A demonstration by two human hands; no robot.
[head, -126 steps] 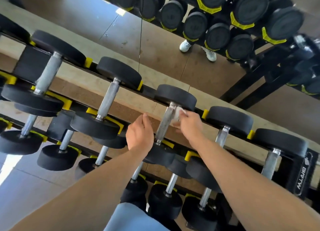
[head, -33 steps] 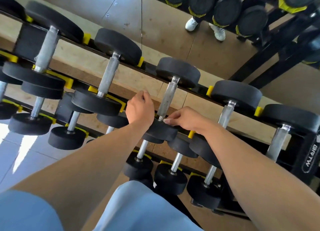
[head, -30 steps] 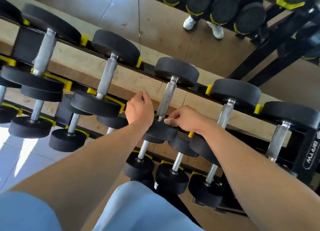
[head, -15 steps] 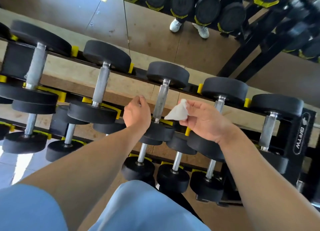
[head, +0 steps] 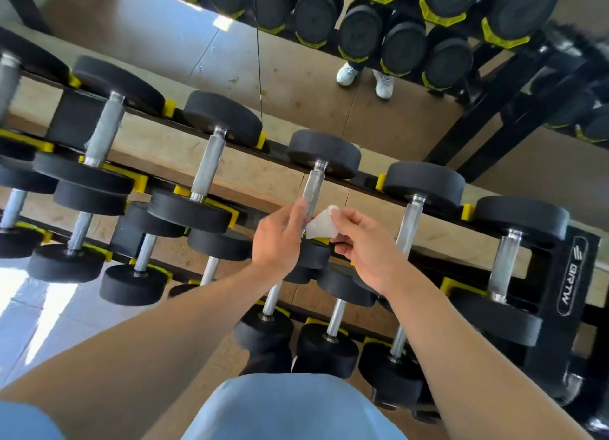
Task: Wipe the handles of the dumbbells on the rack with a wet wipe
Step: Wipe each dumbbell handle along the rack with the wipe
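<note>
Black dumbbells with silver handles lie in rows on a tiered black rack (head: 569, 274) with yellow cradles. My right hand (head: 365, 242) pinches a crumpled white wet wipe (head: 321, 225) just right of the middle top-row handle (head: 313, 189). My left hand (head: 280, 238) is at the left side of that same handle, fingers extended upward and touching the wipe's left edge. The lower end of this handle is hidden behind both hands. The neighbouring handle (head: 408, 225) stands free to the right.
A mirror behind the rack reflects more dumbbells (head: 405, 47) and a person's white shoes (head: 365, 78). Lower tiers hold smaller dumbbells (head: 329, 344). Further top-row handles (head: 207, 166) lie to the left. My blue-clad knee (head: 290, 406) fills the bottom centre.
My right hand came off the lower end of the middle handle and lifted the wipe clear beside it. My left hand rose and its fingers reached the wipe.
</note>
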